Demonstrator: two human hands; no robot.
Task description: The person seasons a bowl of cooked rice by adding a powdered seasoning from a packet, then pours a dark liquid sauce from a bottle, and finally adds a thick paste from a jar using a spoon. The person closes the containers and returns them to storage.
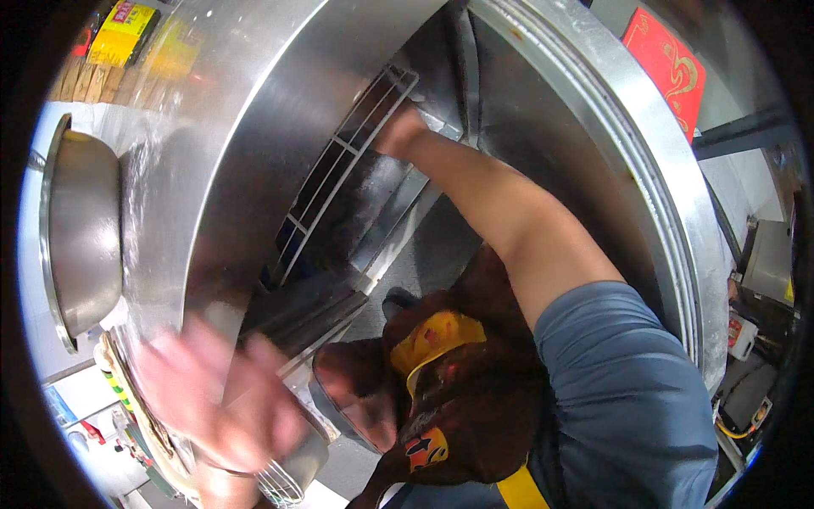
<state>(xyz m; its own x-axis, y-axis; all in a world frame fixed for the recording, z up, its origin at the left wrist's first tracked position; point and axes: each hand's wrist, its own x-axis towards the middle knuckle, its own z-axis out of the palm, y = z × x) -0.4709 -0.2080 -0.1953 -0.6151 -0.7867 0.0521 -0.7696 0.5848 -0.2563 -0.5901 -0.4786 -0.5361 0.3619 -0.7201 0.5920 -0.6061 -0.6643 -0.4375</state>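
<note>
My right arm, in a blue-grey short sleeve, reaches down into an open stainless-steel cabinet. My right hand [402, 130] is beside a white wire rack [346, 145]; its fingers are in shadow and partly behind the wires, so what it touches is hidden. At the lower left, my left hand [213, 397] is strongly blurred over the rim of the steel surface [143, 229]. Its fingers look spread, with nothing visible in them. Close to the left wrist are curved metal wires [280, 485] and a rounded metal vessel [311, 455]. A dark apron [489, 407] with yellow patches hangs below me.
A large steel bowl [86, 235] stands at the left, with a yellow package [124, 33] above it. The cabinet's thick steel edge [642, 146] curves along the right. Beyond it are a red panel with gold decoration [671, 73] and a white plastic jug [741, 337].
</note>
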